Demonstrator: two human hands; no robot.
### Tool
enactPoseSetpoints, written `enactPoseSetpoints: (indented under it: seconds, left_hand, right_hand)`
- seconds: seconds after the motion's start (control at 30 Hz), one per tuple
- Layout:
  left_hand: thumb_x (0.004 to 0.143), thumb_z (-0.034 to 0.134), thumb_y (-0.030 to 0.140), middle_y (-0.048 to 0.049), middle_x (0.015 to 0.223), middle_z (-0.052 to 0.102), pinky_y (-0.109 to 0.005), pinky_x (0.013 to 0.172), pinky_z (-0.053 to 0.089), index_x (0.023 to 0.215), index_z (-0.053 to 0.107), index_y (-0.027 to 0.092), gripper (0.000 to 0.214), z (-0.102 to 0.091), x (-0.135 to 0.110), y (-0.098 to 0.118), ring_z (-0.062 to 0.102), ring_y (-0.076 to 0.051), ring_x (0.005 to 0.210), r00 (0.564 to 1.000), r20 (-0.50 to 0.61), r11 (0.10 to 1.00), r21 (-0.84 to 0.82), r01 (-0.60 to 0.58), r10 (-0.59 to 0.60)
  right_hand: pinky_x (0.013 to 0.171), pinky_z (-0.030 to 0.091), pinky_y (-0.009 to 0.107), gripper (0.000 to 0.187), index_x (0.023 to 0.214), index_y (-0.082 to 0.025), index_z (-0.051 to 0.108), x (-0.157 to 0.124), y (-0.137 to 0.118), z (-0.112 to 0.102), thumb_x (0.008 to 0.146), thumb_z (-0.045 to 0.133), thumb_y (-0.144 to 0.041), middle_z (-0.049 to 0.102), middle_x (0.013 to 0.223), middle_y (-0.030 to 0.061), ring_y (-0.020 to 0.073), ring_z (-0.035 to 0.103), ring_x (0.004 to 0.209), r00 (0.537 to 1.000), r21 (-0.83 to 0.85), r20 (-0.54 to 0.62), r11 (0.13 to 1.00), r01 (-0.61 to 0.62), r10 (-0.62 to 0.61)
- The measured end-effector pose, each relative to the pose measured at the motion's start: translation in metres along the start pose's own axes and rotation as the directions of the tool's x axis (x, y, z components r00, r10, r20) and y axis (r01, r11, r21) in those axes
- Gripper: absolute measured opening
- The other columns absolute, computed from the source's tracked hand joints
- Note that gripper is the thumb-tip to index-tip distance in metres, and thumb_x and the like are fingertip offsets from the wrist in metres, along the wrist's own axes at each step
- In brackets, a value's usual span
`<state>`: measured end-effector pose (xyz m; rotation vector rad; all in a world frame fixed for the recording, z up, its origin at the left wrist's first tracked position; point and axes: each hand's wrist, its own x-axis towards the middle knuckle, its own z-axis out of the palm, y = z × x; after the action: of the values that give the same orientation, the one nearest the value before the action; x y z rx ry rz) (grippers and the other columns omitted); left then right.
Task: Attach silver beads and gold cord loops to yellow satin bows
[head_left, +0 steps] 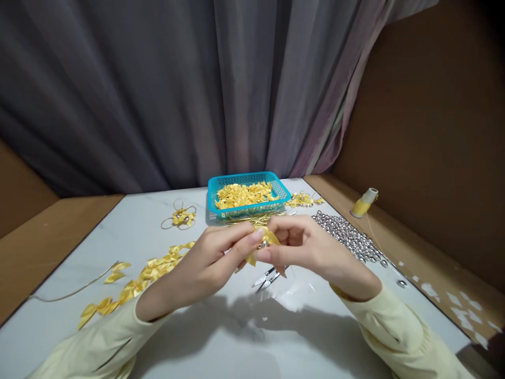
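Observation:
Both hands meet over the middle of the table around a yellow ribbon bow (272, 238) with a small silver bead (263, 244) at its centre. My left hand (221, 258) pinches the bow from the left between thumb and fingers. From the right, my right hand (303, 245) closes on the same bow, its thumb just under the bead. Fingers cover much of the bow. Below them on the table lie small scissors (268, 279), their handles partly hidden by the right hand.
Behind the hands stands a blue basket (213, 197) of yellow bows, with gold wire ties (256, 218) before it. Silver beads (347, 237) spread at right, near a yellow thread spool (363, 203). Yellow bows (138, 281) and a beaded bow cluster (183, 217) lie at left.

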<state>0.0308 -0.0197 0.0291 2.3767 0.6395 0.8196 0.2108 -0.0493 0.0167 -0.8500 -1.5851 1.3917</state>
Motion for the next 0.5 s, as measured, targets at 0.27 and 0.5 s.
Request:
enactPoseSetpoints:
  seconds: [0.27, 0.5]
  left_hand:
    - [0.093, 0.038, 0.03, 0.0044, 0.056, 0.044, -0.02, 0.049, 0.039, 0.064, 0.046, 0.018, 0.032, 0.0038, 0.0025, -0.0058, 0.044, -0.008, 0.051, 0.988, 0.009, 0.986, -0.06, 0.155, -0.154]
    - [0.093, 0.039, 0.03, 0.004, 0.059, 0.054, -0.018, 0.051, 0.042, 0.07, 0.052, 0.017, 0.029, 0.0056, 0.0035, -0.0091, 0.051, -0.007, 0.052, 0.985, -0.075, 0.981, -0.125, 0.148, -0.158]
  right_hand:
    - [0.043, 0.032, 0.018, 0.029, 0.064, -0.017, 0.047, 0.0048, 0.0034, -0.0034, 0.071, 0.07, -0.033, 0.045, 0.052, -0.0071, 0.0061, 0.046, 0.047, 0.999, -0.073, -0.024, 0.997, -0.032, 0.03]
    - [0.045, 0.029, 0.021, 0.025, 0.07, -0.017, 0.051, 0.003, 0.0021, -0.0089, 0.079, 0.062, -0.037, 0.051, 0.055, -0.0048, 0.0058, 0.04, 0.046, 0.999, -0.114, 0.047, 0.993, -0.019, 0.025]
